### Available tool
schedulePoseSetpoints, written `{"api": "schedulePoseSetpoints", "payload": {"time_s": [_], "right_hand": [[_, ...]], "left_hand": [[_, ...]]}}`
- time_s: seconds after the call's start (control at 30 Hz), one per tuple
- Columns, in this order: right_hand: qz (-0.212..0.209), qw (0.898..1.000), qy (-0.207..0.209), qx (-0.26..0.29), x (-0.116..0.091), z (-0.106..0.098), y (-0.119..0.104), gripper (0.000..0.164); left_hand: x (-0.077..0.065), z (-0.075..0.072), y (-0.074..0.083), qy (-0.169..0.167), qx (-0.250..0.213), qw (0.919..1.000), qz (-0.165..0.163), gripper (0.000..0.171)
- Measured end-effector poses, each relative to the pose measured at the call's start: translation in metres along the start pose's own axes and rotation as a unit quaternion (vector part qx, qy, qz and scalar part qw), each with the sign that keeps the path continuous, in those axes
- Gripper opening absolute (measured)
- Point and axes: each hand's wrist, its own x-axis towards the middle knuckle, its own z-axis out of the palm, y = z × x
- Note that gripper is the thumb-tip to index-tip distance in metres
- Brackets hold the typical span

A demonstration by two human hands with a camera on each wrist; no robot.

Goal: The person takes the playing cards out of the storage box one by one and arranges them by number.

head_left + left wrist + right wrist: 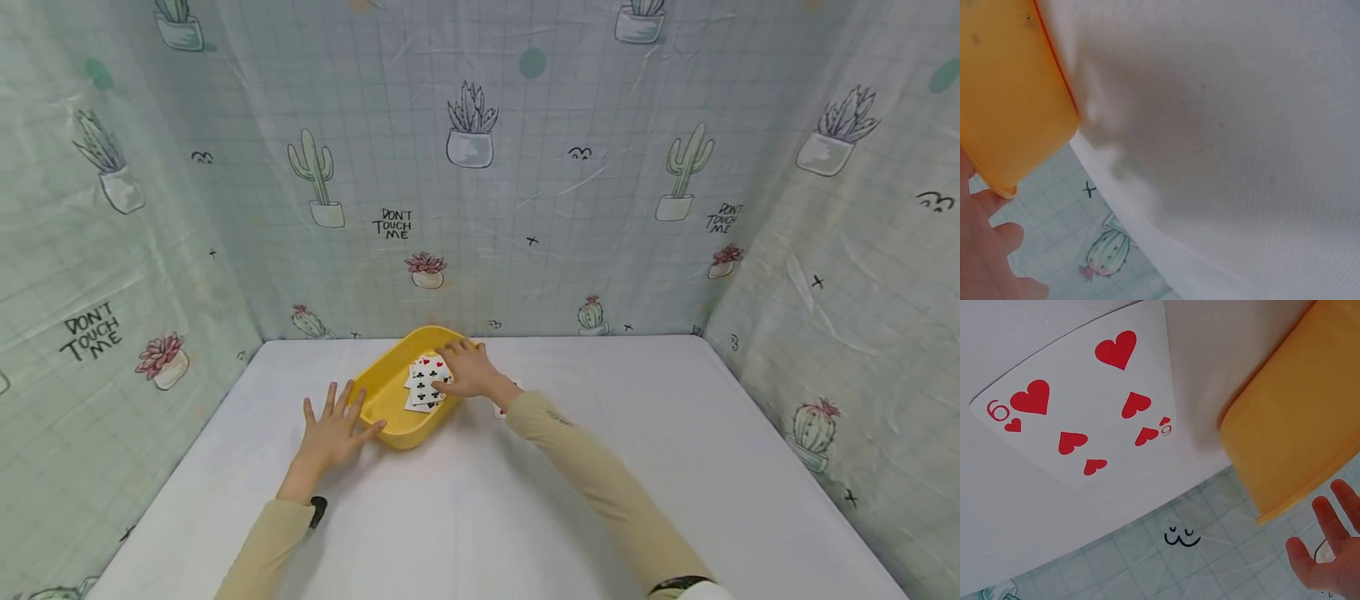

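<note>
A yellow tray (386,417) stands on the table, set at a slant. Inside it lies a small pile of playing cards (423,383), a club card face up on top. My left hand (330,437) has its fingers spread at the tray's left rim, the thumb by the near corner. Over the right rim reaches my right hand (468,371), its fingers above the cards and apart in the right wrist view, with nothing visible between them. A six of hearts (1079,406) lies face up on the table beside the tray, mostly hidden under my right wrist in the head view.
The white table (637,433) extends to both sides and toward me. Curtains printed with cacti (472,125) close off the back, left and right. The tray stands near the table's back edge.
</note>
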Motion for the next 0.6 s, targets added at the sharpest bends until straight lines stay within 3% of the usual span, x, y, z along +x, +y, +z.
{"api": "schedulePoseSetpoints", "payload": {"time_s": [0.6], "right_hand": [[0.038,0.996,-0.083,-0.012,0.03,0.017,-0.018,0.073]], "left_hand": [[0.001,0.002,-0.003,-0.002,-0.007,1.0,0.0,0.086]]}}
